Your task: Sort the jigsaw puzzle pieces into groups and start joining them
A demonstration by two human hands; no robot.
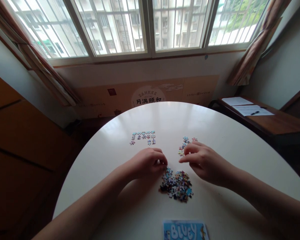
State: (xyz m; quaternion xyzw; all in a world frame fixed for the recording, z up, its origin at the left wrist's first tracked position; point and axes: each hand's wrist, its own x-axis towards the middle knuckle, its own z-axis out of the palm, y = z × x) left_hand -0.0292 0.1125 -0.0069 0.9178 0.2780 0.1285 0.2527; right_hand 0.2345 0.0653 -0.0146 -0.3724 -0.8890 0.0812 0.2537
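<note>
My left hand [151, 162] has its fingers curled, with the tips at the upper left edge of a heap of jigsaw puzzle pieces [177, 186]. Whatever it may pinch is hidden by the fingers. To the right of the heap, my right hand [202, 160] hovers with fingers apart and the index finger stretched to the left. It partly covers a small group of loose puzzle pieces [184, 143]. Farther left, several puzzle pieces [143, 136] lie in rows, the top row side by side.
Everything lies on a round white table [102, 146]. A blue box with "Bluey" lettering [185, 230] is at the near edge of view. Papers [252, 110] and a pen rest on a brown side table [285, 123] at right. Windows line the far wall.
</note>
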